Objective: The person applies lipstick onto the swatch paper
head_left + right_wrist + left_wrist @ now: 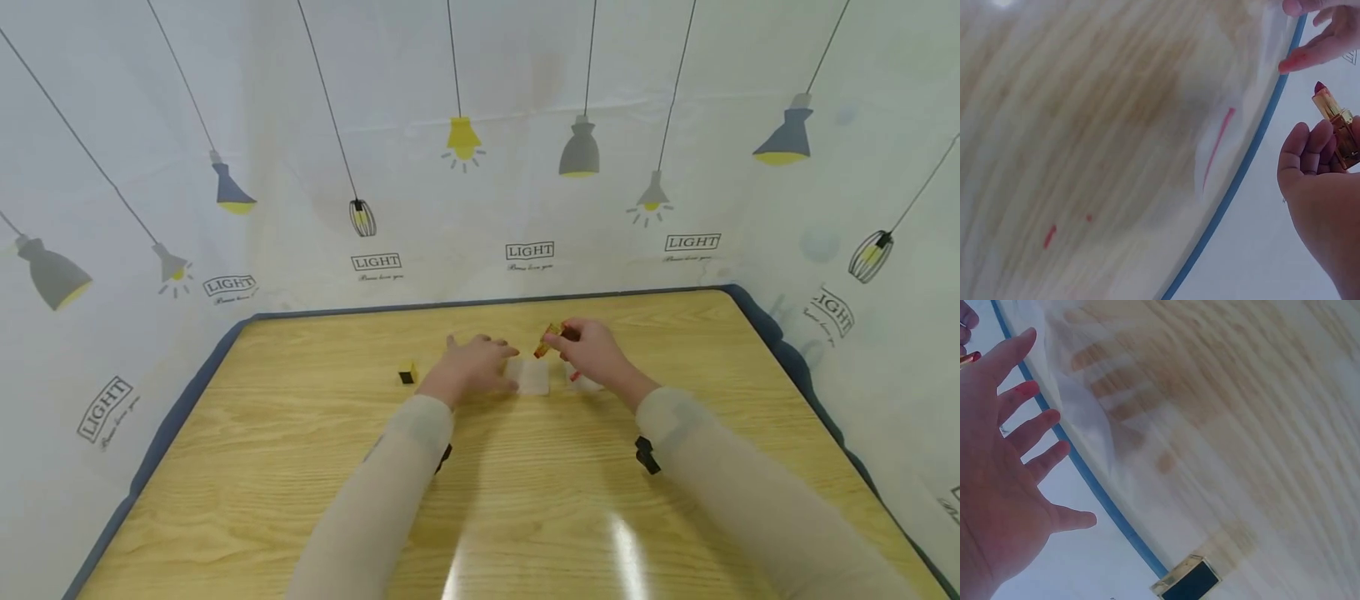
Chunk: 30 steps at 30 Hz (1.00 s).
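My right hand grips an uncapped lipstick by its gold case, the dark red tip pointing toward my left hand. Palm showing and fingers spread, my left hand holds nothing. A red smear marks one of its fingertips. Below the hands lie thin white sheets: one sheet by the left hand's fingers, another sheet under the right hand. A long red streak crosses a sheet in the right wrist view.
Left of my left hand, a small gold-and-black block stands on the wooden table. Two short red marks show lower in the right wrist view. A white curtain printed with lamps rises behind the table's blue edge.
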### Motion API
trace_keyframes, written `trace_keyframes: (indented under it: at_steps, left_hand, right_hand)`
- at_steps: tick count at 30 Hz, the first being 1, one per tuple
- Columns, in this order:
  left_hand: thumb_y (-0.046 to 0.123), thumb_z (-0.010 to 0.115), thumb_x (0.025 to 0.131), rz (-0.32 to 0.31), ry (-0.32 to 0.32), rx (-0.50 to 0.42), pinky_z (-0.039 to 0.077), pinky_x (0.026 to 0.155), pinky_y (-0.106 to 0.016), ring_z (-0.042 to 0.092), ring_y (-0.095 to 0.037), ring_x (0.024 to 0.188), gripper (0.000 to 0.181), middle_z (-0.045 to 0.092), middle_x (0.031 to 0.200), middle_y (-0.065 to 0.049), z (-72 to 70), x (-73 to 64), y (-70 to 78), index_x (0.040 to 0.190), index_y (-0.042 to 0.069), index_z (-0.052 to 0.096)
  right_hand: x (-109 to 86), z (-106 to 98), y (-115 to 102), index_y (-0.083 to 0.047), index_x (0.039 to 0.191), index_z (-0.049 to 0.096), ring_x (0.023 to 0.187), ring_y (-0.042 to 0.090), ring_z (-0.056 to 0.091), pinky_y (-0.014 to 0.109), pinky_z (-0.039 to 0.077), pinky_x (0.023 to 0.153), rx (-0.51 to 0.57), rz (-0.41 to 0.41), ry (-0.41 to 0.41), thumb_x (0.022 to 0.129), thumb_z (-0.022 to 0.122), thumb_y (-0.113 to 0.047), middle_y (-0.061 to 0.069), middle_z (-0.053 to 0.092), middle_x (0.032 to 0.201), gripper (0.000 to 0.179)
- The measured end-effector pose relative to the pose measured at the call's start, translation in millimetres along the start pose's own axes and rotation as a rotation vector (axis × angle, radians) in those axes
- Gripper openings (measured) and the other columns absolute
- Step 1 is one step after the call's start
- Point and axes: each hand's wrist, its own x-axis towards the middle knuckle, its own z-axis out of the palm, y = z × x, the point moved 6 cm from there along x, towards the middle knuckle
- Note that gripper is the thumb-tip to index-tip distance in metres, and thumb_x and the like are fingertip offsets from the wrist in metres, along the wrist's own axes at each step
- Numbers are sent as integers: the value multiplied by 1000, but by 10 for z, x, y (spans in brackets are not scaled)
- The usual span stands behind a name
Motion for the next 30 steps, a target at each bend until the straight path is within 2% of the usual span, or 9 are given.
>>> trace_keyframes:
  at_steps: [5,11,15,20,30]
  left_hand:
    - [61,64,100,-18,-1,18,12,124,-82,27,-29,164,64,39,173,4,54,-22,-45,158,37,51]
    - [60,65,100,-35,-19,-1,10,123,-84,28,-29,164,63,36,174,5,103,-29,-76,157,37,52]
    - [63,63,101,-26,-17,6,12,122,-85,30,-30,164,63,34,175,6,131,-22,-79,158,38,52]
    - [65,61,101,-24,-16,0,17,121,-84,28,-30,164,65,32,176,7,152,-30,-96,159,37,50]
    - [65,63,100,-30,-5,-9,19,122,-82,29,-29,164,65,33,176,7,116,-81,-66,157,36,53]
  right_hand:
    - [-21,179,-35,-3,104,67,89,32,67,27,52,68,-2,-6,-10,108,65,-34,18,69,100,32]
    - [-20,396,-59,-1,114,69,85,20,61,28,49,70,-76,-1,-37,108,65,-34,14,70,102,34]
    - [-13,482,-38,-2,116,69,85,20,59,28,48,69,-114,10,-51,107,66,-33,11,69,101,33]
    - [-2,534,-52,-3,111,68,80,19,57,29,46,67,-150,-13,-64,107,66,-32,10,68,95,29]
    - [-12,594,-91,-4,107,69,76,18,55,28,45,65,-171,-28,-78,107,66,-29,8,66,90,25]
